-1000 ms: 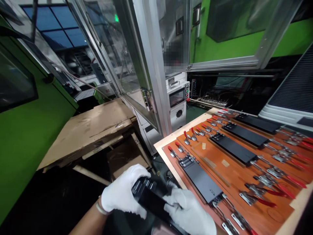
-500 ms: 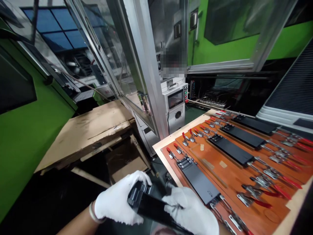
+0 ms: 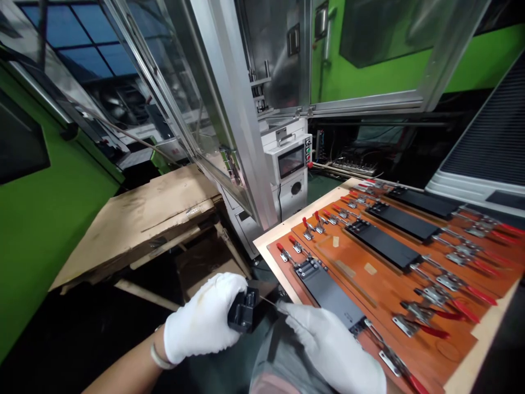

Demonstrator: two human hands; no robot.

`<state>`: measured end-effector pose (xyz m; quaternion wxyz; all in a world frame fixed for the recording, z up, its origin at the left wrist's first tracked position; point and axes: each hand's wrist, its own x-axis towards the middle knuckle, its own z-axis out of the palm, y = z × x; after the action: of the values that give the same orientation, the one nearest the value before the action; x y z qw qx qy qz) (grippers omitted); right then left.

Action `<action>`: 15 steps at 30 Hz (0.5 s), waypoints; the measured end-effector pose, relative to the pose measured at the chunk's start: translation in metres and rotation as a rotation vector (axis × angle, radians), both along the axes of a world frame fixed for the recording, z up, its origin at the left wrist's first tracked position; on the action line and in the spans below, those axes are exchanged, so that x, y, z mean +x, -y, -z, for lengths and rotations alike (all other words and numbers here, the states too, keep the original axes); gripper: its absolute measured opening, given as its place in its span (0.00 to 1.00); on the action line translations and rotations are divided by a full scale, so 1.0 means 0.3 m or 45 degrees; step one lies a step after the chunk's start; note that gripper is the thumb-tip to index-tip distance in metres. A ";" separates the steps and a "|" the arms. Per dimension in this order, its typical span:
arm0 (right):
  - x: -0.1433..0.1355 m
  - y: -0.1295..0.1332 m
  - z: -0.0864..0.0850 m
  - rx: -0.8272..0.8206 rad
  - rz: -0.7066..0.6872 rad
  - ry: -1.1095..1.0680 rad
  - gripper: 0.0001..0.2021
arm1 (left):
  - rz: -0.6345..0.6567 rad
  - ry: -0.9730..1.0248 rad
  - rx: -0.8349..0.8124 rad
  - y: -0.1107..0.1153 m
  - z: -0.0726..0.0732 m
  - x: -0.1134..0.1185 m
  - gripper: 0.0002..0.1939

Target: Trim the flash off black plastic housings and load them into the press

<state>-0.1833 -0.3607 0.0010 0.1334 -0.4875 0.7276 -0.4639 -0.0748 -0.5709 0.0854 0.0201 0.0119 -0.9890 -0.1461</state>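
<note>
A black plastic part (image 3: 243, 313) with a hollow, ribbed end is gripped in my left hand (image 3: 205, 314), which wears a white glove. The ribbed end faces me, and its body runs back and to the right. My right hand (image 3: 324, 342), also in a white glove, is closed around a thin, thin-tipped tool (image 3: 268, 301); most of it is hidden by the fingers, so its exact kind is unclear. The tool's tip points left at the black part, and I cannot tell whether it touches.
To the right, an orange board (image 3: 348, 290) carries several black panels (image 3: 381, 244) and red-handled toggle clamps (image 3: 437, 298). A cardboard-covered table (image 3: 143, 210) stands left. Ahead are a framed glass door (image 3: 233, 109) and a white machine (image 3: 287, 158) with a screen.
The black part has turned from lying crosswise to pointing away, its ribbed end toward me. My right hand has come off its side, and the thin tool now shows.
</note>
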 end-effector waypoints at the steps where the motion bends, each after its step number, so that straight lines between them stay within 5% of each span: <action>1: 0.005 -0.001 -0.003 0.013 0.006 -0.042 0.15 | 0.010 -0.010 -0.013 0.003 0.006 -0.001 0.11; 9: 0.027 0.026 0.018 0.071 0.152 -0.286 0.13 | 0.038 -0.038 -0.070 0.018 0.020 0.000 0.12; 15: 0.051 0.060 -0.030 0.267 0.272 -0.348 0.11 | 0.016 -0.003 -0.085 0.036 0.046 0.015 0.14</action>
<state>-0.1681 -0.3786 0.0101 0.0336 -0.4493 0.8308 -0.3266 -0.0704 -0.5816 0.0716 0.0208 0.0050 -0.9933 -0.1132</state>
